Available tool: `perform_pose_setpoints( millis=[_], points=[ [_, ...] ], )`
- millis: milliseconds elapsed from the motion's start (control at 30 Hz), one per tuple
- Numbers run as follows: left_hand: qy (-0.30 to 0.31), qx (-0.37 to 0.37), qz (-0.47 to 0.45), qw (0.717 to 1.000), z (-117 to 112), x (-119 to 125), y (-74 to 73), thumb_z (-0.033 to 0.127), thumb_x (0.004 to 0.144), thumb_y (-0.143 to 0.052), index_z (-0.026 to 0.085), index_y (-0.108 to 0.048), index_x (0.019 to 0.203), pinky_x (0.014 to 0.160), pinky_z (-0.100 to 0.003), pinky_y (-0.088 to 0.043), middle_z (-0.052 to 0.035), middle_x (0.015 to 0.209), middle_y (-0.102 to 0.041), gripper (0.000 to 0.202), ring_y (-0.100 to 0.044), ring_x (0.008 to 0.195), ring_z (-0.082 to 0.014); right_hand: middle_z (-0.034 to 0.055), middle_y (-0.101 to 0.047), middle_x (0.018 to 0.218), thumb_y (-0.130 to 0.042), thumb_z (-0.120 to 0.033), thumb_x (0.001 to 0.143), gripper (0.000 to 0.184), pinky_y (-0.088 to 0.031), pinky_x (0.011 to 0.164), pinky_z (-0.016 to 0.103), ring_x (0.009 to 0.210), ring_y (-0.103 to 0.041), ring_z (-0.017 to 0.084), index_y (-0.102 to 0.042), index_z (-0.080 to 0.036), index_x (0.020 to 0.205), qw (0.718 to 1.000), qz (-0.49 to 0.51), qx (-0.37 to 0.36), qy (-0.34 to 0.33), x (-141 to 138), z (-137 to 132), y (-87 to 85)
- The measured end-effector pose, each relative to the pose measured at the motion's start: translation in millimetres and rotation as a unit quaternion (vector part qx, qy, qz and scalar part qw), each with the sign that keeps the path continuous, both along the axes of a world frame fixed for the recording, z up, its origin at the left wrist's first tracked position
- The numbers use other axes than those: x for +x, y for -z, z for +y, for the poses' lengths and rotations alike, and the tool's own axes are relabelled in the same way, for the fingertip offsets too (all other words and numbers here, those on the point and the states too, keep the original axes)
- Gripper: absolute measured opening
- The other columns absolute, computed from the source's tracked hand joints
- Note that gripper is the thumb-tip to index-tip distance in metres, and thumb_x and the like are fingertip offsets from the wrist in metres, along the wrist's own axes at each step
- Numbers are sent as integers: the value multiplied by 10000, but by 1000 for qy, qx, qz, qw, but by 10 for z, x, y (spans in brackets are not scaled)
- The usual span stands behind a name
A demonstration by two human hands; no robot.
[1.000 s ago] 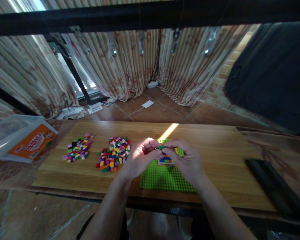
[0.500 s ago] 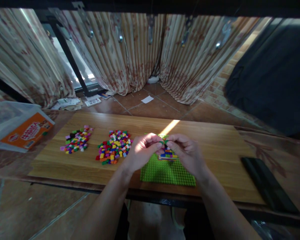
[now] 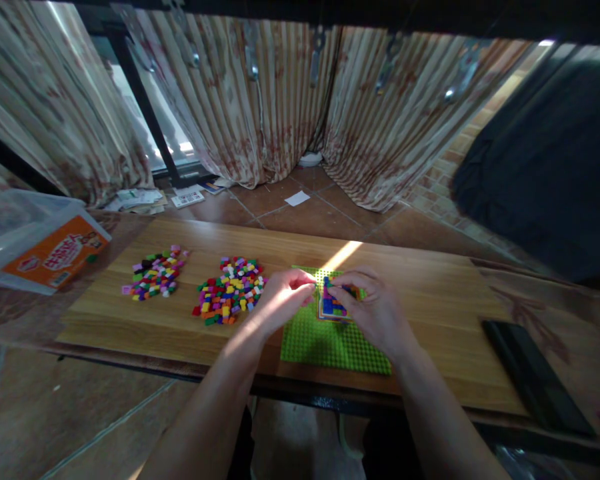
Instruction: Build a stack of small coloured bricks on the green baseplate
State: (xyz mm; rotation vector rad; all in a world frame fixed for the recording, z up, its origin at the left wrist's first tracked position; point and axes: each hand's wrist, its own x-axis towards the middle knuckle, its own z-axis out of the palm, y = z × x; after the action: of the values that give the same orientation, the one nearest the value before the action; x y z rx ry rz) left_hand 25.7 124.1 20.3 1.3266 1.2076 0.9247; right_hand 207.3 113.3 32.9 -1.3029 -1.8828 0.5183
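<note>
Striped curtains (image 3: 280, 113) hang behind the workspace. Wooden surface (image 3: 445, 320) runs across the view, a band of sunlight crossing its far edge. Beyond its left end: translucent bin (image 3: 35, 210) with an orange label. Green studded baseplate (image 3: 325, 347) lies flat in front of the person; black slab (image 3: 535, 373) well apart at the right end. Left hand (image 3: 283, 297) is over the baseplate's left side, thumb and forefinger drawn close together; cannot tell whether a piece sits between them. Right hand (image 3: 377, 310) is bent over the brick build, its fingers at the top and partly hiding it; cannot tell whether they grip anything. Larger loose brick pile (image 3: 233, 290), mixed colours, just left of the left hand; smaller brick pile (image 3: 160, 273) further left. Brick build (image 3: 333, 308), layered, blue bricks on top, rests on the baseplate between the hands.
</note>
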Motion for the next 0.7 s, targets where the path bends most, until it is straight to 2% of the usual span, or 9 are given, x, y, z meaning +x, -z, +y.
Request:
perform_pose_setpoints(
  millis=[100,200,433,700],
  points=[
    [-6,-13,1,1000,-3,36,3,248,750,-609,137,-673,792,578,-213,-421,6,652,-621,135,-567,599,-107,56,-672,908,-657,-213,819,76,-480,815,381,893,-604,211,-726,-218,788,997,-59,56,16,-59,-1,37],
    [-5,-8,3,1000,-1,52,39,251,748,-604,140,-671,782,564,-211,-402,15,635,-609,134,-553,590,-106,62,-666,897,-664,-197,804,68,-472,802,384,888,-592,224,-719,-214,768,991,-99,77,37,-103,3,78],
    [20,15,30,999,15,59,129,286,771,-571,159,-665,818,579,-223,-408,11,694,-619,164,-543,656,-125,58,-663,871,-658,-184,787,84,-460,794,388,881,-586,240,-700,-218,721,985,-131,66,90,-205,-16,94],
    [28,42,42,998,22,88,142,288,800,-546,167,-628,772,555,-218,-374,26,658,-568,148,-493,623,-111,71,-669,878,-662,-188,782,58,-456,793,388,886,-589,243,-707,-209,751,989,-111,47,91,-186,-16,67]
  ],
)
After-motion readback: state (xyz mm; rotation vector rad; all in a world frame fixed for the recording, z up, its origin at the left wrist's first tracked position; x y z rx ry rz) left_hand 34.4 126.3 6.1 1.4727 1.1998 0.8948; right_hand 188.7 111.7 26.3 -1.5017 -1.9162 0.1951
